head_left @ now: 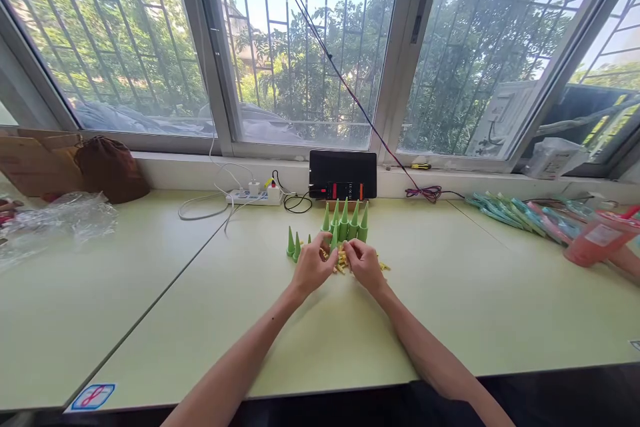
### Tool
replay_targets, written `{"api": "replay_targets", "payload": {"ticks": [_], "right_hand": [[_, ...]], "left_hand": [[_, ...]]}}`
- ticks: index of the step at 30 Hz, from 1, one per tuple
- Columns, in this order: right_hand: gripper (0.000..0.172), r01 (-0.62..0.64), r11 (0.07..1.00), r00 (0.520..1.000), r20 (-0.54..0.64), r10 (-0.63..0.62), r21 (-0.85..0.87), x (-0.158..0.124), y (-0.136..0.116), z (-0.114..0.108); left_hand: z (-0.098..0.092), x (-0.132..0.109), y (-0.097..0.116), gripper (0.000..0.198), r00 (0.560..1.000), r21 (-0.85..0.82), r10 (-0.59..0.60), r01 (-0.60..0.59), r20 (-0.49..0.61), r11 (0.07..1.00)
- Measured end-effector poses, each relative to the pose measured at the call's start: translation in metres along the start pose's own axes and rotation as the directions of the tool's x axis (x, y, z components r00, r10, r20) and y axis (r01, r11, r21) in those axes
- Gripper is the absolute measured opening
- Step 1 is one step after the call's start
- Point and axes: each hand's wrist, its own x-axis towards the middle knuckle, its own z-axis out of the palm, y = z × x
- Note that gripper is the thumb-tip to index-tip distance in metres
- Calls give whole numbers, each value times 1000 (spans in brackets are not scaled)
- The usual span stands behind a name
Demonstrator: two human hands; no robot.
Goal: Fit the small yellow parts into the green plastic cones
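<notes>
My left hand [314, 265] is curled with thumb and fingers at the lower part of a pointed green cone [335, 235], which stands tip up. Close by on the right, my right hand [367, 265] has its fingertips pinched together; what they hold is too small to make out. Beneath and between the hands lies a scatter of small yellow pieces [342, 267]. Behind them several green cones [354, 223] stand upright in a group. A few more green cones [291, 242] are to the left of my left hand, partly hidden by it.
A dark tablet [343, 170] leans at the back, with a lit phone [345, 191] before it. Left of it are a power strip [255, 197] and cables. A red drink cup [597, 238] and wrapped bundles [520, 213] lie right; plastic wrap [60, 223] and a brown bag [113, 170] left.
</notes>
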Motion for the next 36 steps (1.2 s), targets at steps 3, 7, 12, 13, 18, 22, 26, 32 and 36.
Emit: {"api": "replay_targets", "payload": {"ticks": [3, 7, 12, 13, 18, 22, 26, 32, 36], "right_hand": [[43, -18, 1000, 999, -28, 17, -11, 1, 2, 0], [42, -20, 1000, 999, -43, 19, -14, 1, 4, 0], [43, -20, 1000, 999, -47, 19, -19, 2, 5, 0], [44, -19, 1000, 999, -46, 19, -21, 2, 5, 0], [43, -12, 999, 999, -39, 10, -37, 1, 6, 0], [44, -6, 999, 999, -49, 3, -52, 1, 6, 0], [44, -10, 999, 999, -44, 8, -48, 1, 6, 0], [43, -16, 998, 999, -38, 14, -53, 1, 7, 0], [42, -14, 999, 999, -36, 12, -52, 1, 7, 0]], "left_hand": [[-3, -1, 2, 36, 1000, 59, -8, 6, 20, 998], [-3, -4, 3, 38, 995, 171, -30, 14, 94, 985], [-1, -6, 2, 26, 985, 303, -84, 35, 151, 952], [-1, -6, 1, 26, 982, 323, -92, 35, 163, 946], [0, -6, -3, 27, 971, 386, -100, 8, 219, 922], [0, -7, -7, 26, 965, 374, -119, 23, 235, 927], [0, -7, -8, 26, 961, 373, -134, 35, 242, 927], [-5, -1, -5, 17, 984, 363, -105, 47, 141, 931], [-10, 6, -5, 17, 994, 224, -108, 98, 33, 970]]}}
